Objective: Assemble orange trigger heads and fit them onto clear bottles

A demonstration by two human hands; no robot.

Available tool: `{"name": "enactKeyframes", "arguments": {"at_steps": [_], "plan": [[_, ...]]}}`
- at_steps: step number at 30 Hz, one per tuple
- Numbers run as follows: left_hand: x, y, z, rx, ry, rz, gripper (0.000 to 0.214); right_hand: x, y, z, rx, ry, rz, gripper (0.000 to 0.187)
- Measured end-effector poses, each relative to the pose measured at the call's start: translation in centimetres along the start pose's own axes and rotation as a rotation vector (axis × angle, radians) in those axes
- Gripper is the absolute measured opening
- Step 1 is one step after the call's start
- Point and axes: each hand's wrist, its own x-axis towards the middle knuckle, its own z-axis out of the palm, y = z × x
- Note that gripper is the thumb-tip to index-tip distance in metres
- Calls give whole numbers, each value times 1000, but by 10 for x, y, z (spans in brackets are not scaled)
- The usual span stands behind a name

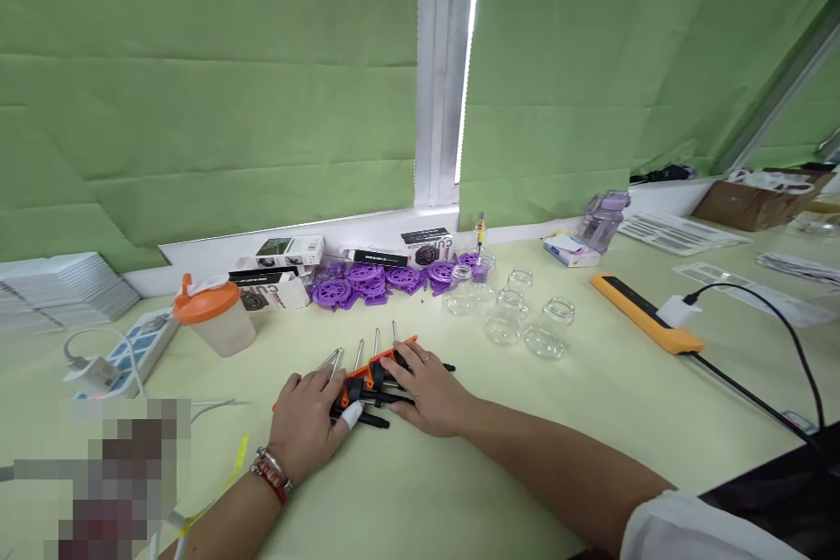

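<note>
An orange rack (358, 388) lies on the table in front of me, with several black-handled screwdrivers (375, 422) in it. Their metal shafts point away from me and the handles towards me. Over the rack's left end, my left hand (308, 422) is closed, its thumb wrapped in white tape and lying by the handles. My right hand (430, 392) grips the right end, with the fingers on top and the thumb near the handles. Both palms partly hide the rack and the tools.
Purple plastic parts (367, 280) and printed cartons (282, 287) line the window sill. Clear glass jars (548, 334) stand right of centre. An orange-lidded cup (220, 324) and a white power strip (141, 348) are at left, a yellow power strip (647, 315) at right.
</note>
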Motion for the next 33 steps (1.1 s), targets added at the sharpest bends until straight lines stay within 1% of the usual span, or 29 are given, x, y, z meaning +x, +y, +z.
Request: {"name": "enactKeyframes", "arguments": {"at_steps": [6,11,17,24,33], "plan": [[10,4,-2,6,-49,-26,50,6,8,0,7,11,5,69],[17,2,-2,-18,-62,-35,49,10,12,0,14,1,20,69],[19,-1,1,-58,-45,-41,49,11,11,-1,7,1,27,70],[20,-2,2,-52,-49,-36,50,12,12,-3,9,9,11,70],[27,-14,7,-25,-37,-22,52,26,13,-4,-11,2,-5,73]]}}
